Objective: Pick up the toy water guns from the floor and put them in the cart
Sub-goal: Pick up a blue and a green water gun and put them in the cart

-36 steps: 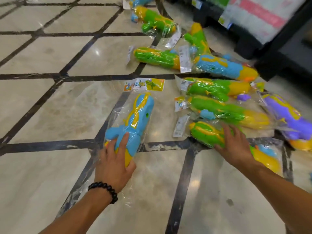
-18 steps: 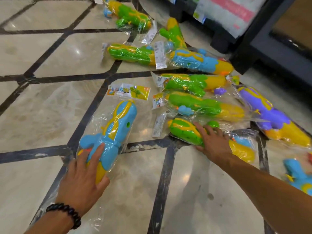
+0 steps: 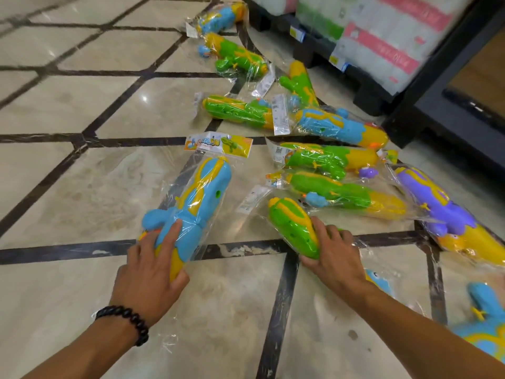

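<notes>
Several bagged toy water guns lie scattered on the marble floor (image 3: 68, 192). My left hand (image 3: 149, 272) grips the yellow handle end of a blue-and-yellow gun (image 3: 196, 195) in clear plastic, fingers lying over its body. My right hand (image 3: 334, 255) wraps around the rear of a green-and-yellow gun (image 3: 292, 228), thumb under it. Beyond lie more green guns (image 3: 328, 187), a blue one (image 3: 336, 127) and a purple one (image 3: 437, 203). No cart is in view.
Dark shelving (image 3: 442, 110) stands at the right, and on it are pink-and-white packaged goods (image 3: 393, 45). More guns lie farther back (image 3: 237, 56) and at the lower right edge (image 3: 481, 324). Black grout lines cross the tiles.
The view has shifted. Both hands have closed round their guns: the left curls on the blue gun's handle, the right now clasps the green gun, whose front end has tilted up.
</notes>
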Demonstrator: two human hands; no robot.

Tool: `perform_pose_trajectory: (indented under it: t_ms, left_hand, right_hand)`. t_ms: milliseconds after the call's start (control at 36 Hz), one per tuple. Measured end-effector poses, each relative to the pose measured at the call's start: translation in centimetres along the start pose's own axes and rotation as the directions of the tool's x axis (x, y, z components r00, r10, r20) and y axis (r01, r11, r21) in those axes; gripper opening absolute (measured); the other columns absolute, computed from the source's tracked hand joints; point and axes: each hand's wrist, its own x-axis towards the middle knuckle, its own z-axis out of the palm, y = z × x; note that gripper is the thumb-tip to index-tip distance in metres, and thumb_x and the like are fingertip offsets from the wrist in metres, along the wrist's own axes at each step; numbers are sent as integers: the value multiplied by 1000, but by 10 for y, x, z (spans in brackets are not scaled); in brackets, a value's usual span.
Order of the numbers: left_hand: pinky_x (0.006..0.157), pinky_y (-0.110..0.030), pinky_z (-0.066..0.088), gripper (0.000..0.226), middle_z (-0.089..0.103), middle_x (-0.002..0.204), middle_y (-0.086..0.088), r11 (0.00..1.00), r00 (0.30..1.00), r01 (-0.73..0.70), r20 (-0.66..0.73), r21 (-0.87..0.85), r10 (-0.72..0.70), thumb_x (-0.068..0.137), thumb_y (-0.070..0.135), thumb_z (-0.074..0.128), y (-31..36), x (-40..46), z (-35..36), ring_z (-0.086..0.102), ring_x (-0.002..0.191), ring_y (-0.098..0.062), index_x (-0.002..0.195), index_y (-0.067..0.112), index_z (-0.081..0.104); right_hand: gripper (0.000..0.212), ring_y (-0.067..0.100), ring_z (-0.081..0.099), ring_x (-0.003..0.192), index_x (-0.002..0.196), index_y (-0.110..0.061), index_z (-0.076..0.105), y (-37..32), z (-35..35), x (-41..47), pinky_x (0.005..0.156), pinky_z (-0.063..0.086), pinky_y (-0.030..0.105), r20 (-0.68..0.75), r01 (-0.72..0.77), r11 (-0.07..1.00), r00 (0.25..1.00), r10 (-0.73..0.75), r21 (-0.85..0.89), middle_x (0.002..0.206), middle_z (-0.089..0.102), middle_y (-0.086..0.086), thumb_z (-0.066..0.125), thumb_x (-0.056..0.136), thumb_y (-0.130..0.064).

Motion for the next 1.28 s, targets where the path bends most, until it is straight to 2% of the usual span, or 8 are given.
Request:
perform_pose_trajectory:
  t_ms: [139,306,611,889,1028,1111,1194,1278]
  left_hand:
    - [69,-49,56,102,43,142,-12,1000,999,-13,-47,20,14,76,41,77,-6,7,-38,49,101,-35,159,39,18]
    - [80,-50,52,97,36,144,-6,996,988,-13,-155,-87,-1,83,40,69,-4,6,-100,41,108,-30,157,50,6]
    - [78,-46,52,94,39,137,-8,992,982,7,-188,-122,-30,86,44,66,51,-55,-285,42,105,-28,156,47,4]
    - [80,-48,53,93,35,147,-6,992,976,-53,-217,-113,27,84,43,66,151,-118,-492,45,107,-31,156,47,8]
    - [84,-49,54,95,37,147,-8,987,967,-121,-238,-106,93,82,40,70,213,-153,-589,45,117,-34,157,46,11]
    - [80,-46,52,98,39,144,-8,982,964,-159,-231,-103,132,80,38,71,254,-176,-643,46,110,-33,157,45,11]
    - [83,-47,50,99,43,141,-11,972,953,-223,-226,-80,200,78,37,72,290,-197,-694,49,102,-33,158,41,14]
    - [82,-48,53,99,38,145,-8,966,937,-251,-266,-64,226,80,43,73,324,-211,-745,48,107,-33,158,44,12]
  right_hand:
    - [100,33,46,114,154,-40,12,-40,-34,-5,84,54,50,-52,32,998,998,-30,46,136,50,3,67,76,-68]
    - [101,31,43,117,155,-40,8,-85,-94,-10,90,52,50,-114,66,986,992,-49,154,138,47,1,69,78,-63]
    - [100,28,44,118,155,-43,13,-141,-285,-80,85,51,46,-163,98,945,985,-48,312,140,48,-2,70,76,-67]
    - [101,31,46,124,154,-44,12,-132,-506,-160,91,50,50,-187,47,909,982,35,413,136,49,2,72,75,-66]
    - [102,32,49,118,153,-41,18,-110,-616,-201,91,50,51,-208,2,903,973,98,430,130,53,3,70,70,-71]
    - [101,33,50,117,153,-40,18,-94,-682,-228,91,50,48,-246,-11,903,961,128,429,131,55,2,70,72,-70]
    - [98,32,50,114,152,-43,18,-80,-746,-256,89,48,48,-288,-9,882,944,163,471,123,55,1,72,73,-65]
    - [101,32,49,107,154,-41,17,-65,-804,-281,85,48,46,-310,-52,868,922,232,494,112,54,4,73,74,-66]
